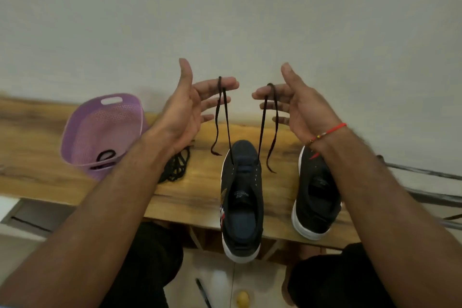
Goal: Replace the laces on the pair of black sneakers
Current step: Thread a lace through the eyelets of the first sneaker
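- Pale, plain wall fills everything behind your wooden table (pixel 252 197), whose near edge runs across the lower half of the view.
- Your left hand (pixel 186 110) is raised above the table, palm turned inward, thumb up and fingers nearly straight; one strand of the black lace (pixel 226 117) is draped over its index finger, not pinched.
- Your right hand (pixel 303 107) mirrors it, fingers spread and relaxed, with the other strand looped over its index finger; a red thread bracelet (pixel 330 131) circles that wrist.
- Both strands run down to the lowest eyelets of the left sneaker (pixel 241 204), and the loose tips dangle just above the table.
- That sneaker sits between your forearms, toe away from you, heel hanging over the near table edge, with only the bottom eyelets threaded.
- To its right, the right sneaker (pixel 316 197) stands near it, partly hidden by your right forearm, with no lace visible in it.
- Near the table's left end lies a lilac perforated basket (pixel 100 130) tipped on its side, something dark inside it.
- Between basket and left sneaker, a bundle of black laces (pixel 175 167) rests on the wood, partly under your left wrist.
- On the floor below lie a black pen (pixel 203 292) and a small yellow object (pixel 242 298).
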Action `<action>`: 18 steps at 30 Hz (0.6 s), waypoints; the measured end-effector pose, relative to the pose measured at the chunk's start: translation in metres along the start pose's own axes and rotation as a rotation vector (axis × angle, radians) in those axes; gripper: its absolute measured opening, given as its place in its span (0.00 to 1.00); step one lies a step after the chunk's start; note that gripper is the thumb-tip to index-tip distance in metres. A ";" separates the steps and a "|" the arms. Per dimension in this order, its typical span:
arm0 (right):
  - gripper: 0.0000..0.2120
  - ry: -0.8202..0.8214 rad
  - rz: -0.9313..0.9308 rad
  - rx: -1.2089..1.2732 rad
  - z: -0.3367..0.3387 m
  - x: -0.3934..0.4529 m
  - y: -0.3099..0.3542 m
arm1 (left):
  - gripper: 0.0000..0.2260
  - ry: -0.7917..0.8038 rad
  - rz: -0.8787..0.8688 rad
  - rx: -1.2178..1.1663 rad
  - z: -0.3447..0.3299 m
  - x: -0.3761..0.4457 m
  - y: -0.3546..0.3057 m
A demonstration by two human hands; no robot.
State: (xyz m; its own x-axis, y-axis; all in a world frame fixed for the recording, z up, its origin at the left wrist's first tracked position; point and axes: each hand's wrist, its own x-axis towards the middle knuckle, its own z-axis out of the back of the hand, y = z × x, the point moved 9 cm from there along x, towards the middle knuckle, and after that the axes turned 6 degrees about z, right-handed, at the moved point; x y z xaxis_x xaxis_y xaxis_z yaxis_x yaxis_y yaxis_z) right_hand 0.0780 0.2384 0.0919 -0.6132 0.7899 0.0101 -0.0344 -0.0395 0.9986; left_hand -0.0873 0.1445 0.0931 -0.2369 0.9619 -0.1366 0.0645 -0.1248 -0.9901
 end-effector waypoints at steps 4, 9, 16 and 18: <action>0.33 -0.034 0.052 -0.035 -0.001 -0.007 0.044 | 0.46 -0.024 -0.032 0.119 -0.006 -0.006 -0.046; 0.34 -0.087 0.147 -0.017 0.004 -0.015 0.113 | 0.46 -0.059 -0.081 0.179 -0.024 -0.022 -0.118; 0.31 -0.117 0.234 -0.011 0.008 -0.026 0.189 | 0.48 -0.100 -0.110 0.181 -0.040 -0.048 -0.188; 0.27 -0.124 0.261 -0.012 0.008 -0.030 0.204 | 0.47 -0.116 -0.132 0.178 -0.042 -0.053 -0.202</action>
State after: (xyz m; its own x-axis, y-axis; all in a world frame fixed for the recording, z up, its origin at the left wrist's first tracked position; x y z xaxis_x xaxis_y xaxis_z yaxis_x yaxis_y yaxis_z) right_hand 0.0957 0.2120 0.2954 -0.5014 0.8210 0.2732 0.1015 -0.2578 0.9609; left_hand -0.0467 0.1289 0.3020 -0.3425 0.9395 0.0012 -0.1435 -0.0511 -0.9883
